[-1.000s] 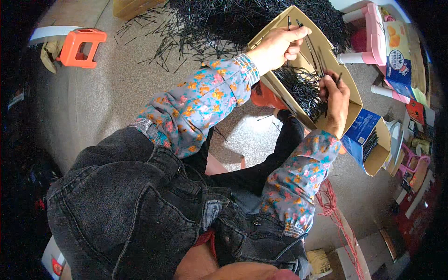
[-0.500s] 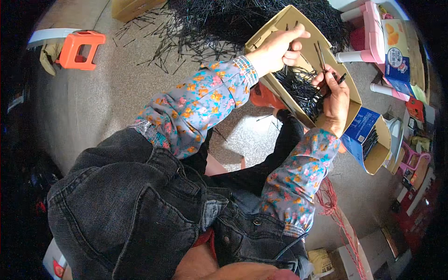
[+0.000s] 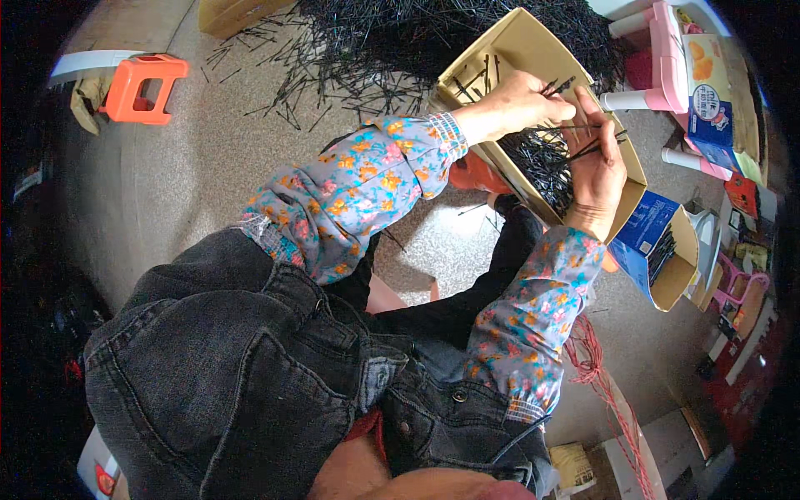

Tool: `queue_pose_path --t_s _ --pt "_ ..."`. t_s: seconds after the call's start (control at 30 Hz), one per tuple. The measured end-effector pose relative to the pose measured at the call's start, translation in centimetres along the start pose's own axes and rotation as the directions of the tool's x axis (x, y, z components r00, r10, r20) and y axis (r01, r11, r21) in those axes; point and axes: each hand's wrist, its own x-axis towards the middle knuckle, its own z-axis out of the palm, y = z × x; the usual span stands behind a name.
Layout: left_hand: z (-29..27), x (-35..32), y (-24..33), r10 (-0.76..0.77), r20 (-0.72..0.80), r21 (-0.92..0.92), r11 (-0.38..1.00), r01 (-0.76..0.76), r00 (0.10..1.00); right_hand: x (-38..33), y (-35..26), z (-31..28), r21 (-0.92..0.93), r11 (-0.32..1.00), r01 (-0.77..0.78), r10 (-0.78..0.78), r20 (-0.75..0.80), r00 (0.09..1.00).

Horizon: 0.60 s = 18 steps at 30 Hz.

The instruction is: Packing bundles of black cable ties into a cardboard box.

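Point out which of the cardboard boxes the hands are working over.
The large tan cardboard box, open and holding loose thin black sticks. Both hands are over it; the smaller blue-printed box lies untouched to its right.

You have two hands at work: the left hand (image 3: 517, 104) and the right hand (image 3: 596, 171), both over one open tan box (image 3: 508, 46) at one o'clock. The black sticks (image 3: 375, 50) on the floor at twelve o'clock are too many to count, and so are those inside the box; a few sit in your fingers, the number unclear. One orange stool (image 3: 137, 87) stands at ten o'clock. One blue box (image 3: 650, 246) lies open at three o'clock. One pink stool (image 3: 658, 54) is at two o'clock. One red cord (image 3: 604, 375) trails at four o'clock.
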Motion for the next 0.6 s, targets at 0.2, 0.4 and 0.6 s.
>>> queue_pose_path --t_s 0.2,0.4,0.6 --pt "0.3 0.0 -0.4 -0.116 0.208 0.039 0.993 0.110 0.971 0.1 0.4 1.9 -0.133 0.985 -0.106 0.099 -0.059 0.993" --pt "-0.2 0.0 0.0 -0.157 0.243 -0.025 0.985 0.168 0.957 -0.1 0.0 2.5 -0.245 0.966 -0.080 0.074 -0.034 0.997" --pt "-0.6 0.0 0.1 -0.182 0.221 -0.050 0.979 0.197 0.958 -0.1 -1.0 0.6 -0.093 0.992 0.086 -0.102 -0.191 0.976"
